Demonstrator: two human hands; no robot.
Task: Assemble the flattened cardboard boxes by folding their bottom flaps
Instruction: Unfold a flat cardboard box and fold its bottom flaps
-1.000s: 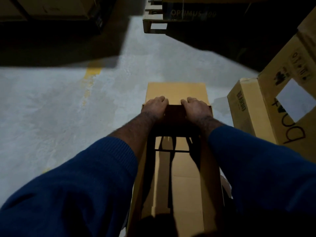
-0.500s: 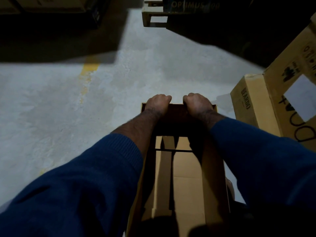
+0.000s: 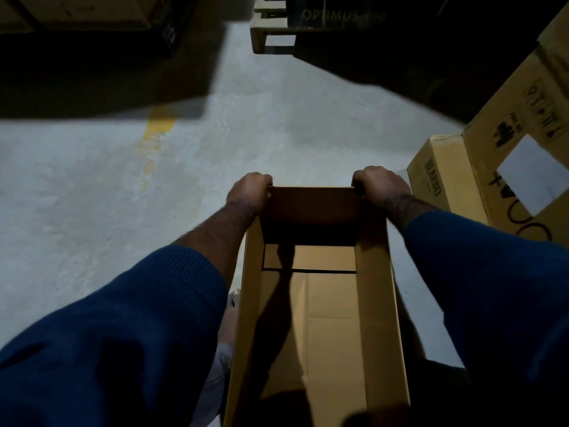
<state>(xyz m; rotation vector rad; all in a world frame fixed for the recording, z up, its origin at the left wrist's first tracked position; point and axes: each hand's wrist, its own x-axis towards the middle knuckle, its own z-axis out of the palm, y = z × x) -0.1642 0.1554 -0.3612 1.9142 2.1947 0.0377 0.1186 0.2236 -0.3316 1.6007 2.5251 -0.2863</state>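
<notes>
Now that both hands have slid from mid-edge out to the far corners, the cardboard box (image 3: pixel 374 303) stands squared up in the lower centre of frame, open side to the camera. The left hand (image 3: pixel 249 192) grips the far left corner and the right hand (image 3: pixel 380 188) the far right. Fingers on both are curled tight over the rim, tips hidden behind it. The pale flap that stuck out past the knuckles a second ago is gone from view; folded, which way I cannot tell. The far wall (image 3: pixel 311 211) is in shadow. The bottom flaps (image 3: pixel 326 303) lie flat inside, with a dark seam across. Judgement: the far end is folded and the box holds its shape, so this one is close to done.

Versus earlier: the hands were nearly touching at the middle and are now well apart, and the forearms are off the opening, so more of the interior shows. Printed cartons (image 3: pixel 523 180) sit at right, a pallet (image 3: pixel 271 41) at top, on a concrete floor (image 3: pixel 92 195).
</notes>
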